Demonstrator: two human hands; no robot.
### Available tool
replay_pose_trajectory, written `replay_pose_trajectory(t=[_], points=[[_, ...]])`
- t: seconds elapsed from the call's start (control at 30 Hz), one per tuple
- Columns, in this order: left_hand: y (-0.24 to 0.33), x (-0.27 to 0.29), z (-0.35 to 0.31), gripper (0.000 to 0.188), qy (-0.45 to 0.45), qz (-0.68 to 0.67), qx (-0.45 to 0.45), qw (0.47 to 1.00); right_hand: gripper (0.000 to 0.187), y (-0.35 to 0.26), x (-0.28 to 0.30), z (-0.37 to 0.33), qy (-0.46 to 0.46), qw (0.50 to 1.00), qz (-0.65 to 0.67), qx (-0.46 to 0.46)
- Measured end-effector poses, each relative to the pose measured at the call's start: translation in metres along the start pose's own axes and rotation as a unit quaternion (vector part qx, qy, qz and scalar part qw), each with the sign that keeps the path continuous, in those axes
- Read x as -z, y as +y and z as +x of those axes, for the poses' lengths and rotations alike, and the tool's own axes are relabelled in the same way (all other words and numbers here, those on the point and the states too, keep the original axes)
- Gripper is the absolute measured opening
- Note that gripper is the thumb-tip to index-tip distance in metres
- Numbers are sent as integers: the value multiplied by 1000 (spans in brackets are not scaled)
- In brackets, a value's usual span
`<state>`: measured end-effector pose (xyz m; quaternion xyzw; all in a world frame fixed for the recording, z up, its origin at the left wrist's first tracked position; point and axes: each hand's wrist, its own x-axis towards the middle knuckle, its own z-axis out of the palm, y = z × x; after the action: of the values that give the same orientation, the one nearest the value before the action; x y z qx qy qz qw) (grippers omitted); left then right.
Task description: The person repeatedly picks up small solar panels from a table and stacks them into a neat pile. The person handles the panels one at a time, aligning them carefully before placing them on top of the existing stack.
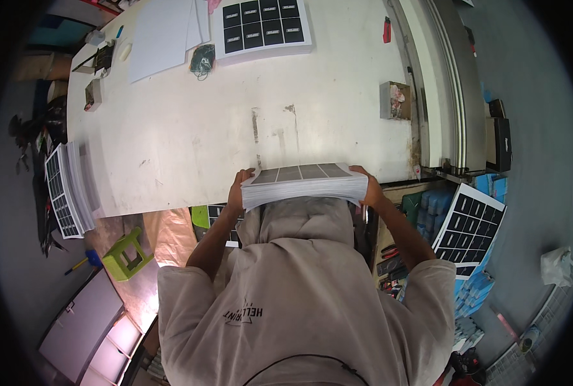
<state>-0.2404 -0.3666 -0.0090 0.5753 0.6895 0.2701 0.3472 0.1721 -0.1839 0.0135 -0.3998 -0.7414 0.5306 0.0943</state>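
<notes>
A thick stack of printed paper sheets (304, 193) is at the near edge of the white table (190, 141), just in front of my body. Dark rectangles show on its top sheet, and its white layered edge faces me, slightly bowed. My left hand (240, 186) is closed around the left end. At the opposite end, my right hand (369, 185) grips the same stack. Whether the stack rests on the table or is raised a little, I cannot tell. Farther back on the table lies another stack of sheets (264, 48) printed with black rectangles.
Blank white sheets (161, 38) lie at the far left beside a dark wire-tied bundle (203, 61). A red cutter (387, 29) and a small open box (396, 101) are at the right, near a metal rail (457, 83). Printed stacks (64, 193) stand left; a green stool (129, 254) is below.
</notes>
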Motion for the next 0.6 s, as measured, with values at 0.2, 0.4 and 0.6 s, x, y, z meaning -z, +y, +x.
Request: replay_pose_trajectory(t=[0.2,0.4,0.6], points=[[-8,3,10,38,-10,-69,-89,994,44,5,5,14,-9,992,-99,73],[11,7,10,38,67,27,-69,995,47,-12,4,1,76,997,11,-3],[-41,-32,-3,26,92,100,-68,988,50,23,-16,13,75,994,53,53]])
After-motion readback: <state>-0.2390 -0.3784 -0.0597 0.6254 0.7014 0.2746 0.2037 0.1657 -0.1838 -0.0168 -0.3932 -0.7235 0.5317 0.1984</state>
